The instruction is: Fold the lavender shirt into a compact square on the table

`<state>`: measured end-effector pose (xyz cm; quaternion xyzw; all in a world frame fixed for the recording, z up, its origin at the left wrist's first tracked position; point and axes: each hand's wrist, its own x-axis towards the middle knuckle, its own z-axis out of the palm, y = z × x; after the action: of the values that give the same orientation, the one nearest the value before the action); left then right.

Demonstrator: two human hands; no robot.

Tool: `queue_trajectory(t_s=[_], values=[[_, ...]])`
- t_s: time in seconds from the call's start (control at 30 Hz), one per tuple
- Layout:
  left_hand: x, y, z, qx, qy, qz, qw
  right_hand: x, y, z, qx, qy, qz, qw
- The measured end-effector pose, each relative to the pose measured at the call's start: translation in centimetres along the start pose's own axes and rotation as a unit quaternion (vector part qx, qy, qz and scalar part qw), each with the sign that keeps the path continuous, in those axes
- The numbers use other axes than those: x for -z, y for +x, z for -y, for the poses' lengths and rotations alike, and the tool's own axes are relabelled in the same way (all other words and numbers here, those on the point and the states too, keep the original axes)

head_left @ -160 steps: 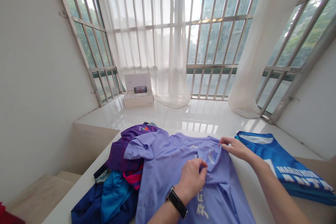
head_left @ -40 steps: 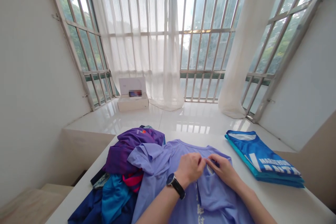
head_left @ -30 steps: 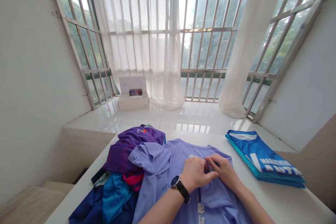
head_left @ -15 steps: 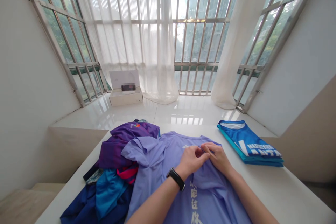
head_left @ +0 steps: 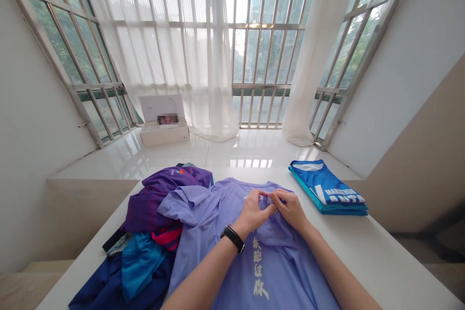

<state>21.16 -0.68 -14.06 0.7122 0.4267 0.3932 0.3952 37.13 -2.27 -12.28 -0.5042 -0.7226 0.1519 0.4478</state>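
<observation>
Shirt (head_left: 279, 261): spread on the table (head_left: 392, 271), six o'clock in view;
Left hand (head_left: 253, 210): narrow curl over the chest; cannot tell if gripping;
Right hand (head_left: 288, 206): fingertips close together beside it; hold unclear;
Clothes pile (head_left: 141, 242): eight o'clock;
Folded stack (head_left: 329, 189): four o'clock

Left fingers (head_left: 269, 211), right fingers (head_left: 282, 196) close together over lavender shirt (head_left: 282, 266).

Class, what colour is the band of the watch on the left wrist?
Black: the watch band shows plainly in the current head view.

Gap btwn lilac shirt (head_left: 283, 266) & blue stack (head_left: 329, 186), R; clothes pile (head_left: 145, 247) in way L.
</observation>
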Motion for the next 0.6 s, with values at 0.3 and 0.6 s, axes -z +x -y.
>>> queue_trajectory(t_s=[0.3,0.6], values=[[0.6,0.4,-0.6,0.120,-0.108,-0.001,0.987,0.1,0.0,-0.1,0.025,0.014,0.006,1.000],[2.4,0.4,-1.1,0.144,-0.151,0.065,0.976,0.2,-0.3,-0.8,0.005,-0.030,-0.036,0.999]])
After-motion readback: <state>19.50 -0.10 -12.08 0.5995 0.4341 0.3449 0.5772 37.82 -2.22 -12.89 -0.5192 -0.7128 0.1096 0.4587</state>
